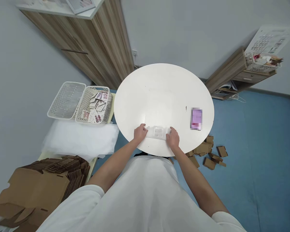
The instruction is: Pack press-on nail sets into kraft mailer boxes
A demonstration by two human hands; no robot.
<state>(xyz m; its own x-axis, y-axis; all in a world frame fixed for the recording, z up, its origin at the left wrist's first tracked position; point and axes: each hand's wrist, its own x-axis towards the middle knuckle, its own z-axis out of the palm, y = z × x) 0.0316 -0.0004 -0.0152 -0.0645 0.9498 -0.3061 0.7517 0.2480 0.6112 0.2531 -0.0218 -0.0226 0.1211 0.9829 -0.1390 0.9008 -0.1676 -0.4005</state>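
A thin white foam sheet lies folded in a strip near the front edge of the round white table. On it, midway between my hands, is a small clear plastic case with rows of small pale shapes, too small to make out. My left hand has its fingers closed on the strip's left end. At the right end my right hand pinches the sheet between thumb and fingers.
A pixelated purple item lies at the table's right. To the left stand a basket of printed cards, a basket of clear plastic pieces, stacked white sheets and flat cardboard boxes. Small brown boxes litter the floor.
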